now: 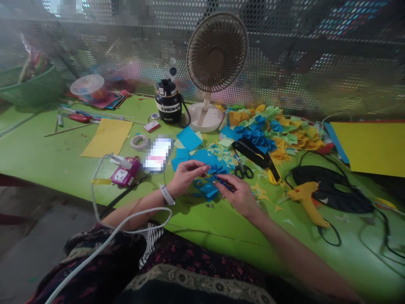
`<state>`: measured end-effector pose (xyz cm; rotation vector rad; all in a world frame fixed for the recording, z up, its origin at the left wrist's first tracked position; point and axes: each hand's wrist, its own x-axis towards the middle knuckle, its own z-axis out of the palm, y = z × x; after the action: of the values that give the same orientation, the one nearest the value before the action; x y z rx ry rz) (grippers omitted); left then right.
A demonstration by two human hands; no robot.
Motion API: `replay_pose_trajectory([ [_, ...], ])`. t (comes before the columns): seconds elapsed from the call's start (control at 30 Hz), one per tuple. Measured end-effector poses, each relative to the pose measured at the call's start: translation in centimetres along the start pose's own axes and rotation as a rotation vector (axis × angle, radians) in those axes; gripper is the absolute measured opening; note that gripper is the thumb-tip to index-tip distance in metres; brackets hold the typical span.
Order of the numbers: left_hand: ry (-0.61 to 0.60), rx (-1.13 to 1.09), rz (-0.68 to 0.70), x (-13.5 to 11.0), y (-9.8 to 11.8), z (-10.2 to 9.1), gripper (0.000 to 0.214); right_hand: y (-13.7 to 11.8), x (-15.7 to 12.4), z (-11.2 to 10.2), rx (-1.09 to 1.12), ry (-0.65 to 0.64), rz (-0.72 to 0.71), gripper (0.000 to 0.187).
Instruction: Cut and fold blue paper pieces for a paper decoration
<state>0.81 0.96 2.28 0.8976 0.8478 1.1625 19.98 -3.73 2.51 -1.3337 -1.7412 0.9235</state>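
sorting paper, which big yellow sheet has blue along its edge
The yellow sheet at the picture's far right: blue paper shows along its left edge. The other, the orange-yellow sheet left of the phone, shows none.

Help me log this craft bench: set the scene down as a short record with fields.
Surface: green table
Left hand: white strap at the wrist, fingertips close together at folded blue paper
Right hand: fingertips beside the folded blue paper; exact grip too small to tell
Near the hands: scissors, blue paper squares
Behind: desk fan, black bottle, heap of folded blue, green and orange papers
Left side: phone, tape roll
Right side: yellow glue gun
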Motion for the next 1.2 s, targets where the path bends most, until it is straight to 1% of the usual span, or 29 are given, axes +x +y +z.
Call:
replay_pose_trajectory([
  [0.13,-0.010,-0.003,-0.003,0.05,-0.16,-0.12,0.038,0.00,0.02,-0.03,-0.011,0.016,-0.075,0.030],
  [0.3,-0.011,-0.001,0.001,0.05,-0.27,-0.16,0.037,-0.09,0.11,-0.11,-0.061,0.063,-0.147,0.023],
  [0.4,-0.017,-0.004,0.002,0.04,-0.23,-0.10,0.035,-0.12,0.11,-0.07,-0.077,0.079,-0.126,0.022],
  [0.6,-0.008,-0.025,-0.020,0.08,-0.21,-0.01,0.036,-0.04,0.02,0.17,-0.057,0.067,-0.055,0.022],
  [0.73,0.006,-0.052,-0.026,0.11,-0.19,-0.01,0.035,-0.09,0.03,0.10,-0.090,0.092,-0.069,0.021],
  [0.9,0.039,-0.079,-0.052,0.19,-0.15,-0.02,0.037,-0.10,0.03,0.02,-0.169,0.109,-0.160,0.016],
  [1.07,0.074,-0.099,-0.078,0.22,-0.03,0.02,0.039,-0.06,0.00,-0.02,-0.222,0.100,-0.242,0.016],
  [1.13,0.085,-0.115,-0.095,0.17,0.03,0.09,0.041,-0.04,-0.02,-0.15,-0.298,0.106,-0.326,0.015],
  [1.2,0.092,-0.133,-0.107,0.10,0.10,0.19,0.041,-0.01,-0.06,-0.28,-0.408,0.142,-0.443,0.013],
])
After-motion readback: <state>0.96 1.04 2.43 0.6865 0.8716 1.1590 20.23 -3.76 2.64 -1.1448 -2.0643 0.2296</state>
